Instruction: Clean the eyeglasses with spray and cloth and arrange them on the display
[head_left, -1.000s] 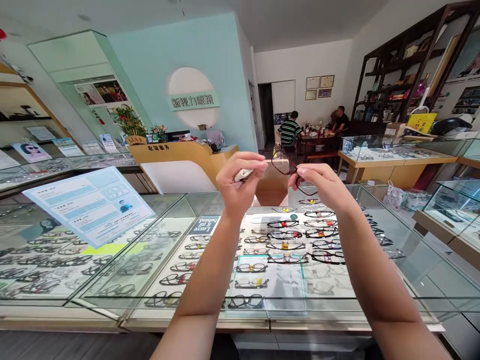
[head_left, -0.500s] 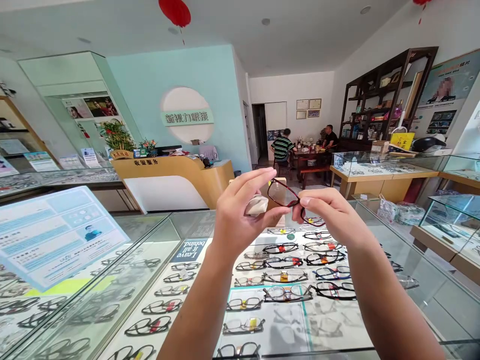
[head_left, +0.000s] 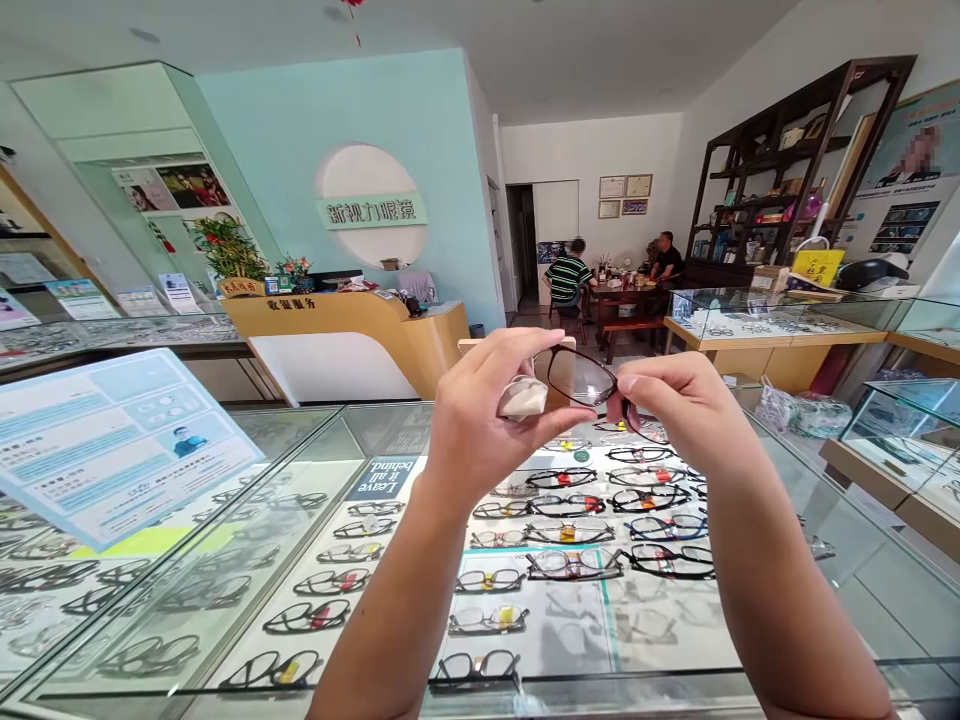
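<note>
Head view: display frames (head_left: 570, 535) lie in rows inside the glass case (head_left: 862, 590) beneath the arms. Above it, the right hand (head_left: 667, 400) pinches the dark-rimmed glasses (head_left: 589, 380), apparently near the bridge. The left hand (head_left: 480, 410) cups a white cloth (head_left: 523, 399) in its palm, fingertips at the upper rim and thumb by the lower. Compared with one second earlier, the left fingers and thumb stand wider apart, now spanning one lens; this seems to steady the glasses between both hands. Beyond are a wooden counter (head_left: 427, 345) and, farthest, two seated people (head_left: 568, 278).
</note>
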